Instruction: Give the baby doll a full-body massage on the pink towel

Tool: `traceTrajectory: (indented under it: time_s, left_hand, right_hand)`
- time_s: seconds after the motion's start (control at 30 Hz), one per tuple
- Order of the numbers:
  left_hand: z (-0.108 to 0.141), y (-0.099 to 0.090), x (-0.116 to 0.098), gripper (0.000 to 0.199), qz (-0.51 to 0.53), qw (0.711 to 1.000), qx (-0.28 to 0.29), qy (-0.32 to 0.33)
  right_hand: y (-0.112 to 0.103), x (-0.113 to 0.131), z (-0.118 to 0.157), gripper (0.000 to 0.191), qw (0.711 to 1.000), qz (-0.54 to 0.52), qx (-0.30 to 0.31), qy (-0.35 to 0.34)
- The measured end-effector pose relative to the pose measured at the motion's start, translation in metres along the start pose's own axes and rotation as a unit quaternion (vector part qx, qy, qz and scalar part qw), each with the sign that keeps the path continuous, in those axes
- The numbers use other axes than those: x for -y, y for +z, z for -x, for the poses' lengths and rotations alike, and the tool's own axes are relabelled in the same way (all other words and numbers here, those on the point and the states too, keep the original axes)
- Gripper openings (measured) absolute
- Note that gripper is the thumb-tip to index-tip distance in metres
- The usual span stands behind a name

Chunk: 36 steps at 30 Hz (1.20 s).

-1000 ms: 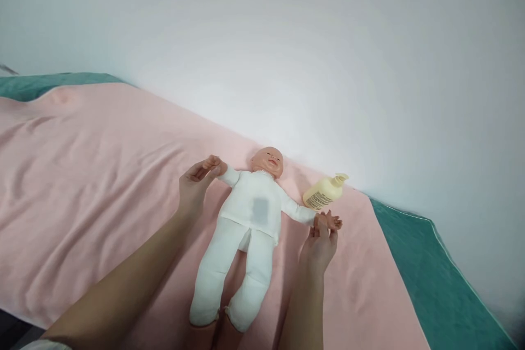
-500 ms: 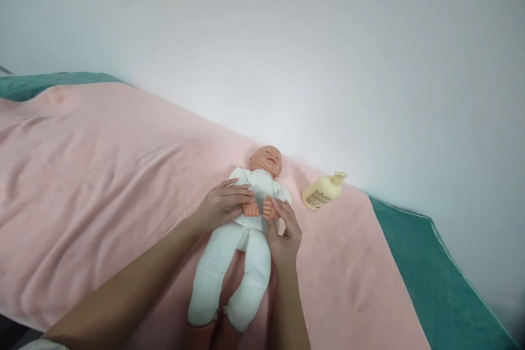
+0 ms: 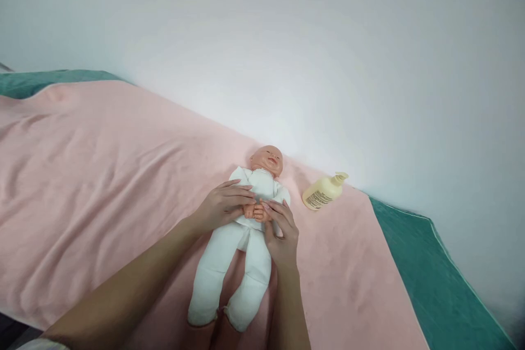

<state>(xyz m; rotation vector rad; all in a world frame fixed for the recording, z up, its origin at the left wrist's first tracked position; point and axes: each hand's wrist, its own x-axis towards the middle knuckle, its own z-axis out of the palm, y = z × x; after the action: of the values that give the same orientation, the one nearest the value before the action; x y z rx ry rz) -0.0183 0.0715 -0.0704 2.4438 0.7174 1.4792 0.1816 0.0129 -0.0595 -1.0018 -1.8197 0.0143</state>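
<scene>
A baby doll [image 3: 256, 251] in white clothes lies on its back, its head pointing away from me and its bare feet towards me. My left hand [image 3: 225, 206] is wrapped around the doll's forearm on the left side, fingers over the top. On the other side, my right hand [image 3: 283, 231] grips the other forearm between thumb and fingers. The doll's two small fists [image 3: 255, 211] meet over its belly, partly covered by my fingertips.
Right of the doll, a pale yellow pump bottle [image 3: 322, 192] stands near the wall. A wrinkled pink blanket [image 3: 102, 175] lies under everything, over a green sheet [image 3: 435, 262] showing at both sides. Behind rises a white wall [image 3: 287, 54].
My right hand has moved slightly left, bringing the doll's fist on that side in against the other one. My left hand stays where it was.
</scene>
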Motion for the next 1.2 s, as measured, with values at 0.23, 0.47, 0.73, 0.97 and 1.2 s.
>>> traceTrajectory:
  time_s: [0.23, 0.47, 0.73, 0.97, 1.2]
  left_hand:
    - [-0.004, -0.015, -0.007, 0.027, 0.118, 0.924, -0.215, -0.293]
    - [-0.001, -0.038, 0.024, 0.020, 0.329, 0.689, -0.430, -0.482]
    - [0.007, -0.034, 0.057, 0.016, 0.468, 0.507, -0.485, -0.537]
    - [0.001, -0.037, 0.036, 0.015, 0.430, 0.594, -0.443, -0.516]
    - [-0.012, -0.021, -0.015, 0.029, 0.246, 0.821, -0.325, -0.401]
  right_hand:
    - [-0.012, -0.004, -0.002, 0.045, 0.944, -0.114, -0.215, 0.222]
    - [-0.044, -0.057, 0.019, 0.058, 0.810, -0.213, -0.347, 0.422]
    - [-0.050, -0.105, 0.040, 0.027, 0.678, -0.286, -0.369, 0.568]
    - [-0.045, -0.081, 0.030, 0.041, 0.674, -0.286, -0.398, 0.552]
    - [-0.019, -0.014, -0.001, 0.047, 0.855, -0.133, -0.378, 0.330]
